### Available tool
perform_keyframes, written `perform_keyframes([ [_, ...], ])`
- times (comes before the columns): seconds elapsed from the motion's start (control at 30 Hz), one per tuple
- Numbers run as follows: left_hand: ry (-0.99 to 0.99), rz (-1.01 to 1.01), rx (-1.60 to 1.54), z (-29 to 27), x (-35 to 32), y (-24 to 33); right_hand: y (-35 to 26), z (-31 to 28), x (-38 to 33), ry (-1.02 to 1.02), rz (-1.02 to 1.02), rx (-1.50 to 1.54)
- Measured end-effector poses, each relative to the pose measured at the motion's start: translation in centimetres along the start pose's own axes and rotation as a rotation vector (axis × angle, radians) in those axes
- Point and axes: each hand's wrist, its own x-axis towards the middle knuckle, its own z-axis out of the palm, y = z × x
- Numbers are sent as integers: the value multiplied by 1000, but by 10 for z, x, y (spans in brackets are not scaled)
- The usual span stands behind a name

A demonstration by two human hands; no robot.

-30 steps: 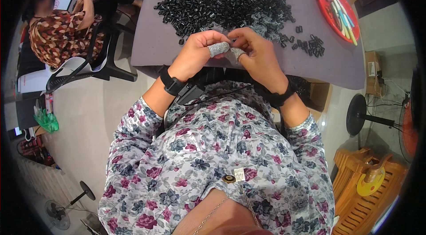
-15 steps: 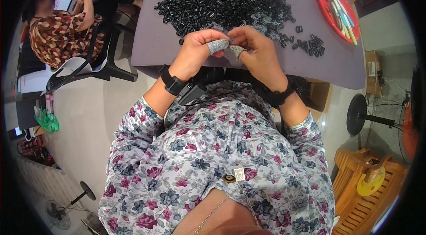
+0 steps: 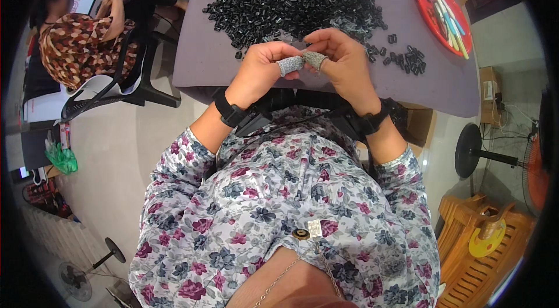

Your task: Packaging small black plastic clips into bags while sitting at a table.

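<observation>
My left hand [image 3: 265, 67] and my right hand [image 3: 342, 63] meet over the table's near edge, fingers closed and thumbs tip to tip. A grey knitted cover [image 3: 290, 65] wraps the left thumb, and a similar cover [image 3: 315, 60] is on the right thumb. Whatever is pinched between the fingertips is too small and hidden to make out. Just beyond both hands spreads a large heap of small black plastic pieces [image 3: 291, 2], with some greyish clear ones at its near right part. A small loose group of black pieces [image 3: 409, 60] lies right of my right hand.
On the grey-covered table [image 3: 189, 57], a red basket [image 3: 421, 5] at right holds several slim tools. A person [image 3: 87, 46] sits in a chair at far left. A black fan [image 3: 469, 149] and wooden chair [image 3: 483, 255] stand at right; a green bag [image 3: 60, 158] is at left.
My right hand has shifted slightly and turned, its index finger lifting and its thumb coming nearer the left thumb. My left hand has moved a little to the right.
</observation>
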Motion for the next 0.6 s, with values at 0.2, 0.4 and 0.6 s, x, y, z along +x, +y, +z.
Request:
perform_keyframes([
  [0.2, 30, -32, -225, -4, 5, -4, 6, -2, 0, 59, -14, 47],
  [0.4, 39, 1, -259, -6, 6, -8, 7, 4, -5, 36, 18, 26],
  [0.6, 53, -14, -238, -8, 5, -3, 9, 4, 0, 43, 9, 84],
])
